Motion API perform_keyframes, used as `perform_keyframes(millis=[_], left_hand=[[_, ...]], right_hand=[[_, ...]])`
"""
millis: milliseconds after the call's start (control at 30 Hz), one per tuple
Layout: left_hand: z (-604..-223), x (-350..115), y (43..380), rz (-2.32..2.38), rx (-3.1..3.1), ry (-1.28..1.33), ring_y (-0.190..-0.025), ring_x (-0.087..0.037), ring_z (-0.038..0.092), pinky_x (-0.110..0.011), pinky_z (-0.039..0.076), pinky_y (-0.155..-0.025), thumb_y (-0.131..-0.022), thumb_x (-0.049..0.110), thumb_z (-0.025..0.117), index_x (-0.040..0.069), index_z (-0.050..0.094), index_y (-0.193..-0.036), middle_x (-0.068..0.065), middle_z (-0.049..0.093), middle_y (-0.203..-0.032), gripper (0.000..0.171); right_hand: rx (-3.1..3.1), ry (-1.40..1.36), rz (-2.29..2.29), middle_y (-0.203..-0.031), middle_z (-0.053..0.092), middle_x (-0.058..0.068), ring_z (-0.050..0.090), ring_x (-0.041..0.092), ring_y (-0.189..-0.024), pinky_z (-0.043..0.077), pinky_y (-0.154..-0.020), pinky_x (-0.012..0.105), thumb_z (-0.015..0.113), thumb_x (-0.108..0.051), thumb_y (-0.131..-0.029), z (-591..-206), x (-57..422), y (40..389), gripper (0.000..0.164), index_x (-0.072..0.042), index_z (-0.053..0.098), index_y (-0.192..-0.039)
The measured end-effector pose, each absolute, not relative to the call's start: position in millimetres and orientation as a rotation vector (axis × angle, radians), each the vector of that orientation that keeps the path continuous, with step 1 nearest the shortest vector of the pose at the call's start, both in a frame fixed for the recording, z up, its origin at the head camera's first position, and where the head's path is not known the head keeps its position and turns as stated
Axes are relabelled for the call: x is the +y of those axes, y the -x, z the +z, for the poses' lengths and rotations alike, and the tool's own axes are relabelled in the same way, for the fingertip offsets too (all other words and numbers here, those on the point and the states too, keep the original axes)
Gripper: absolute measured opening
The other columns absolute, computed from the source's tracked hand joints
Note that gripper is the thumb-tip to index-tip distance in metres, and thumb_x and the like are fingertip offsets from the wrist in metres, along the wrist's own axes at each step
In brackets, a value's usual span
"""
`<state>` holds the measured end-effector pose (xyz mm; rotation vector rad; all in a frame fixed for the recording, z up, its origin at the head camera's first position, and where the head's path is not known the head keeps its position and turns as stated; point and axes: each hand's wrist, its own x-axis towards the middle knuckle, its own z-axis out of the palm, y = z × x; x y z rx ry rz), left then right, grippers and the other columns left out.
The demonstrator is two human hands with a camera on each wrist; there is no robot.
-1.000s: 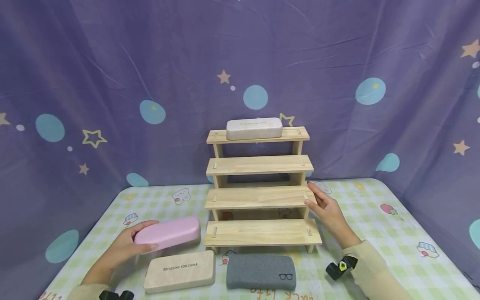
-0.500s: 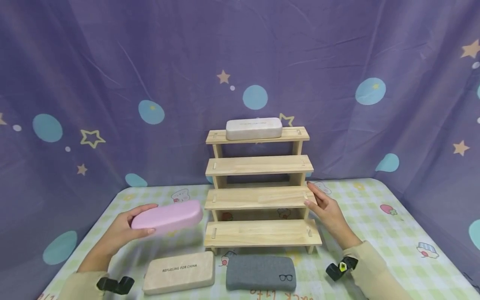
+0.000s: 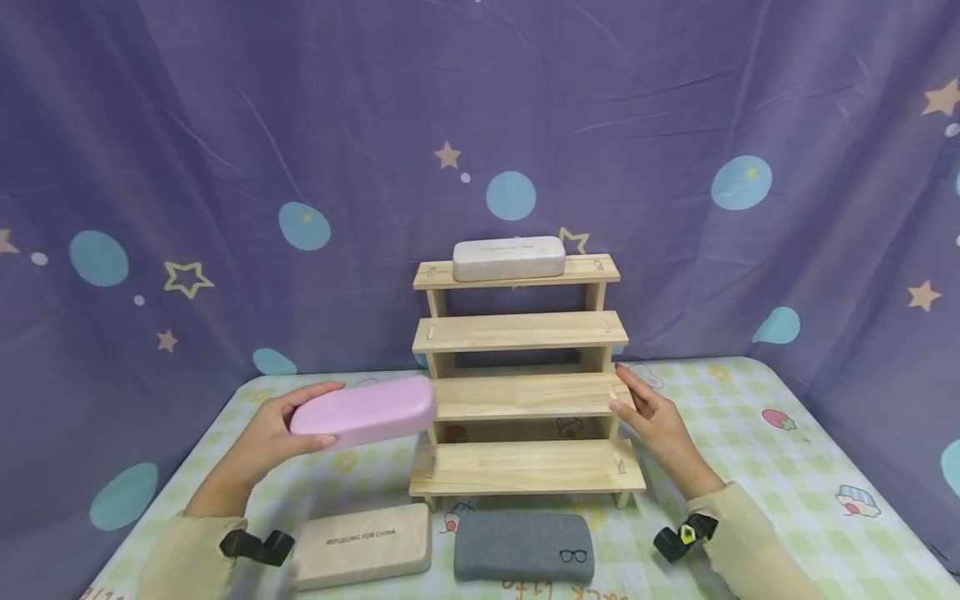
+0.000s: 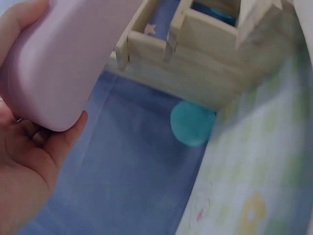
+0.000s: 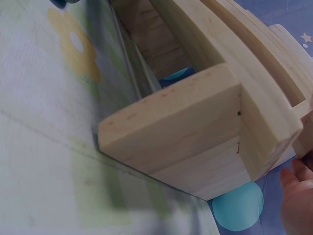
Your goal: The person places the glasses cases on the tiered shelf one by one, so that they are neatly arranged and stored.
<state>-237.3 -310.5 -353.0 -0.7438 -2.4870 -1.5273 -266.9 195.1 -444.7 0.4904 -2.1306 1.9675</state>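
Note:
My left hand (image 3: 270, 437) grips the left end of a pink glasses case (image 3: 363, 410), thumb in front and fingers behind. Held above the table, the case's right end overlaps the left edge of a four-step wooden display rack (image 3: 525, 396) in the head view. In the left wrist view, the pink case (image 4: 68, 54) tilts upward beside the rack's side. My right hand (image 3: 660, 425) holds the rack's right side at the second step from the bottom, thumb at the step's edge. The right wrist view shows the rack's side panel (image 5: 176, 127) and part of the right hand (image 5: 298, 196).
A whitish glasses case (image 3: 508, 260) lies on the top step. In front of the rack, a beige case (image 3: 362, 546) lettered "REFUELING FOR CHINA" and a grey fabric case (image 3: 522, 546) lie on the checked tablecloth (image 3: 757, 450). A purple curtain (image 3: 360, 108) hangs behind.
My left hand has lifted the pink glasses case off the table area, up and then rightward toward the rack. The right hand has stayed at the rack's side.

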Motion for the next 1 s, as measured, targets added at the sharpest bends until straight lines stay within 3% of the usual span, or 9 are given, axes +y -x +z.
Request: perform_keyframes(millis=[267,467,600,1000], left_hand=[[-338,-279,253,-1.519,-2.472,0.801,-0.087,-0.010,0.058,-0.024,0.050,-0.069,-0.070,-0.005,0.076,-0.007,0.053,-0.127,0.010,0.062,-0.110,0.062],[-326,-258,266,-1.501,-2.499,0.751,-0.089,-0.013,0.058,-0.027,0.051,-0.069,-0.071,0.001,0.078,0.000,0.055,-0.129,-0.012,0.060,-0.117,0.063],[-320,-247,274,-1.491,-2.500,0.779,-0.090,-0.015,0.057,-0.028,0.052,-0.068,-0.071,0.002,0.078,0.001,0.055,-0.129,-0.019,0.059,-0.118,0.063],[-304,-208,310,-1.591,-2.493,0.785,-0.094,-0.020,0.055,-0.025,0.048,-0.076,-0.070,0.000,0.078,0.002,0.056,-0.130,-0.019,0.059,-0.122,0.064]], right_hand=[[-2.154,-0.475,1.967,-0.152,0.023,0.020,0.019,0.030,-0.139,0.031,-0.097,0.008,0.058,-0.009,-0.093,-442,197,265,0.062,0.007,0.027,-0.144],[-2.148,-0.478,1.966,-0.152,0.022,0.021,0.020,0.026,-0.140,0.029,-0.098,0.008,0.059,-0.011,-0.093,-444,197,267,0.062,0.007,0.027,-0.144],[-2.132,-0.503,1.961,-0.151,0.023,0.022,0.023,0.024,-0.139,0.030,-0.097,0.009,0.059,-0.009,-0.093,-445,195,268,0.062,0.009,0.027,-0.143],[-2.155,-0.468,1.956,-0.152,0.024,0.018,0.020,0.028,-0.139,0.030,-0.097,0.008,0.059,-0.012,-0.093,-446,196,266,0.063,0.006,0.027,-0.144]])
